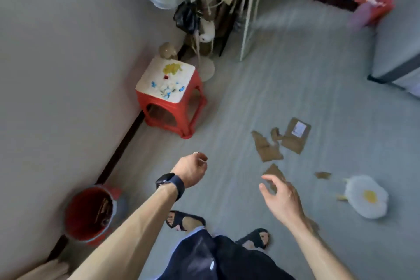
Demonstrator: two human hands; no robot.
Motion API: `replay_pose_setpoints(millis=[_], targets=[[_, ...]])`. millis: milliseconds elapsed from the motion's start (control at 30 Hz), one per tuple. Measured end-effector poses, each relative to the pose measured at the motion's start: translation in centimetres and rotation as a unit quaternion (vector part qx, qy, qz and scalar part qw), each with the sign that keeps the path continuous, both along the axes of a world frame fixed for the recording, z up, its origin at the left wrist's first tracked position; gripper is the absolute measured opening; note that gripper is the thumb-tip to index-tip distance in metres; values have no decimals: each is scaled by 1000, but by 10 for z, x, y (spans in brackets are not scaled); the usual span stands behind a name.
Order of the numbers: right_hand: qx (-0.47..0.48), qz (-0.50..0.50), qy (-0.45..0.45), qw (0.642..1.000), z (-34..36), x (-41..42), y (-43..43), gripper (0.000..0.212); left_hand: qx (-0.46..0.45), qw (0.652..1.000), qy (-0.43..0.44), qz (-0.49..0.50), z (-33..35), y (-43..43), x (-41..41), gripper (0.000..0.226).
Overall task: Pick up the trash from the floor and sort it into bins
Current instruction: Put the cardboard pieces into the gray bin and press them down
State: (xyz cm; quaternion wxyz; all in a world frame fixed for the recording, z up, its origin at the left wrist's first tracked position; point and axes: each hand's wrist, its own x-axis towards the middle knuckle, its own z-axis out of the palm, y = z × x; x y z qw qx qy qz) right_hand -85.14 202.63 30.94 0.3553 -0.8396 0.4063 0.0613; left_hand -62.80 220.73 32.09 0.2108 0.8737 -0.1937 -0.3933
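While the torn cardboard (268, 148) lies scattered on the grey floor ahead of your feet, the nearest scrap (273, 171) sits just past your right hand (281, 200), whose fingers are spread wide and hold nothing. Your left hand (191, 170), the one with the watch (168, 183), hangs with its fingers loosely curled, and I see nothing in it. The step in hand looks like the reach for that nearest scrap. Bring the right hand down over it, work a fingertip under one edge, then pinch; thin card lying flat on a smooth floor is likely to skid rather than lift. Take the bigger pieces beyond it, including the one with the white label (295, 136), in the same bend, passing them to the left hand. The small scrap (322, 175) near the flower-shaped cushion (366, 198) is easy to miss. The red bucket (79, 207) by the wall on your left has cardboard in it, so it seems the right bin
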Motion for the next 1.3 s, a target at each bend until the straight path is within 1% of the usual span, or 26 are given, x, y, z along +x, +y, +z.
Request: replay_pose_setpoints(millis=[133, 200, 400, 500, 667, 733, 833, 1000, 1033, 1067, 1100, 1167, 1267, 1300], targets=[[-4, -86, 20, 996, 1, -106, -53, 28, 31, 996, 25, -83, -7, -92, -76, 29], [3, -109, 31, 994, -3, -153, -77, 31, 39, 992, 35, -116, -10, -131, -115, 28], [13, -160, 50, 986, -13, -249, -136, 33, 55, 977, 77, -191, -23, -219, -204, 29], [29, -166, 69, 983, -25, -277, -162, 39, 72, 966, 82, -235, -35, -256, -226, 30], [54, -183, 106, 976, -59, -303, -207, 47, 114, 931, 52, -344, -64, -331, -246, 28], [65, -182, 125, 973, -69, -305, -221, 51, 129, 926, 46, -351, -79, -352, -245, 28], [98, -204, 143, 964, -94, -311, -242, 55, 176, 906, 44, -383, -111, -388, -246, 32], [129, -214, 180, 951, -157, -322, -287, 59, 218, 865, 7, -451, -180, -444, -254, 38], [138, -218, 184, 949, -172, -325, -295, 59, 220, 858, 0, -463, -193, -454, -256, 39], [149, -220, 195, 944, -202, -332, -303, 58, 228, 848, -5, -478, -222, -466, -263, 40], [152, -213, 201, 944, -211, -332, -307, 57, 230, 844, -11, -484, -230, -471, -264, 40], [154, -185, 233, 942, -255, -338, -320, 56, 231, 835, -20, -499, -269, -486, -270, 38], [177, -137, 261, 939, -346, -350, -334, 56, 241, 830, -34, -502, -357, -499, -285, 34], [179, -118, 269, 939, -363, -350, -338, 56, 245, 826, -38, -506, -373, -501, -286, 33]])
